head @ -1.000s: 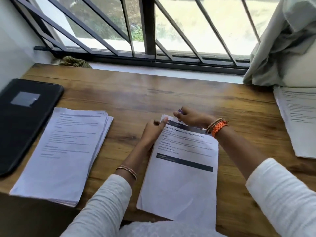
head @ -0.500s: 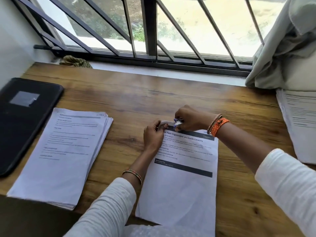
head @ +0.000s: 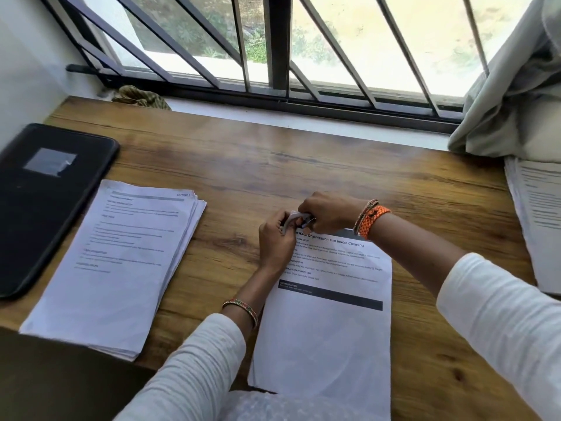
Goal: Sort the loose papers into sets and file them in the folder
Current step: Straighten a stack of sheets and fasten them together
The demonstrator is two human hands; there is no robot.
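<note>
Centre sheet set (head: 328, 314) lies flat at the counter's (head: 303, 168) near edge. Left hand (head: 277, 238) pinches its lifted top-left corner, fingers curled. Right hand (head: 326, 215) fingers pinch a small clip (head: 307, 220) against that corner. Second paper stack (head: 121, 262) at left side; black folder (head: 45, 202) closed at far-left edge; third stack (head: 537, 223) at right edge.

hands (head: 303, 226) pinch paper set (head: 328, 314) corner — folder (head: 45, 208) left
</note>
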